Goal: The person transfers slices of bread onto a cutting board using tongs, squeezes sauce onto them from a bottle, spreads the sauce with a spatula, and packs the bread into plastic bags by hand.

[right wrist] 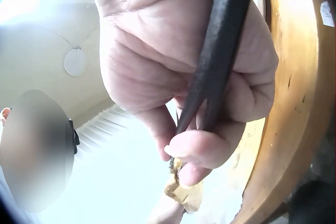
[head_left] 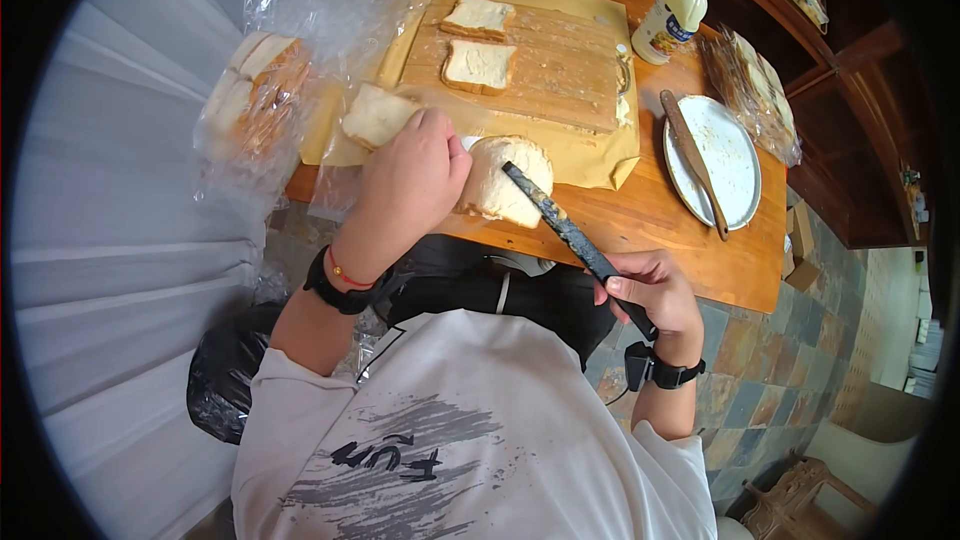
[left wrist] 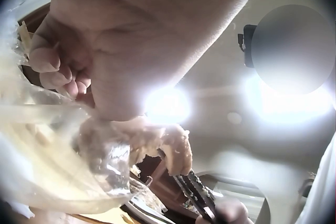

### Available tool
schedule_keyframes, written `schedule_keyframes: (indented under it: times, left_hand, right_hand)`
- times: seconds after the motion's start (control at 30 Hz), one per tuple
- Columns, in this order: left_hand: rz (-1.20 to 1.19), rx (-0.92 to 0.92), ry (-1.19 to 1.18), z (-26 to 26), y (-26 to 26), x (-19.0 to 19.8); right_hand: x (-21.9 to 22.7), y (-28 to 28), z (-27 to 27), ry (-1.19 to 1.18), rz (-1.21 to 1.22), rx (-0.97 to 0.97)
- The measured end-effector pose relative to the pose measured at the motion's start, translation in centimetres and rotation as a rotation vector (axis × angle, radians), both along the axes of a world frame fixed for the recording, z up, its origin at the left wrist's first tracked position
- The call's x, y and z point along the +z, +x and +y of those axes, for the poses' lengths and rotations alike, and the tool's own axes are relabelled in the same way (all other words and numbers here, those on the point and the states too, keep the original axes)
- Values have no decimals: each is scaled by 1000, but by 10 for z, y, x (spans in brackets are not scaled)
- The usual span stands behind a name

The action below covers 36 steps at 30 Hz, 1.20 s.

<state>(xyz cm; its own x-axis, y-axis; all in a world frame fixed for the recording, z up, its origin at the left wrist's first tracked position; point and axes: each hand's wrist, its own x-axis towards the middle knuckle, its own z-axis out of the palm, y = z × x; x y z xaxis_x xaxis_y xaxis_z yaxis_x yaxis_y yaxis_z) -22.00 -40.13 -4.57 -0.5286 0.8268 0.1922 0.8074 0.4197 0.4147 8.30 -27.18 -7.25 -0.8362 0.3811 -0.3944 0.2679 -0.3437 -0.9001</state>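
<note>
The person's right hand [right wrist: 173, 58] grips black tongs [right wrist: 220, 35], which run in from the top across the palm and fork into two arms, with the thumb and fingers curled about them near the fork. Past the fingertips, beside the inner edge of the wooden table [right wrist: 294, 87], is a piece of bread [right wrist: 190, 195], partly hidden by the hand, while a small white tag [right wrist: 327, 13] sits near the table's curved outer edge. Opposite are pleated white cloth [right wrist: 100, 127], a blurred head [right wrist: 37, 150] and a round ceiling lamp [right wrist: 74, 62].
</note>
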Motion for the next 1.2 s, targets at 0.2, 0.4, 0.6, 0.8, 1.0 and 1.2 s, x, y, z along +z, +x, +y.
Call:
schedule_keyframes:
  times: [0.2,0.4,0.6,0.8,1.0,1.2]
  left_hand:
    - [-59,-30,-91,-6,3,9]
    - [-63,-68,26,-13,3,8]
    - [14,-86,69,-18,5,9]
    - [197,-87,18,-17,13,9]
    - [77,-135,21,-19,15,2]
    - [141,-176,-38,-19,19,-6]
  right_hand:
    - [-5,2,7,25,-54,51]
    - [-12,-35,3,15,-69,97]
    - [-13,-93,-8,75,-89,188]
    - [-42,-122,-17,-607,58,151]
    - [-10,-120,-29,-266,-193,167]
    - [-1,-118,-21,34,-342,281]
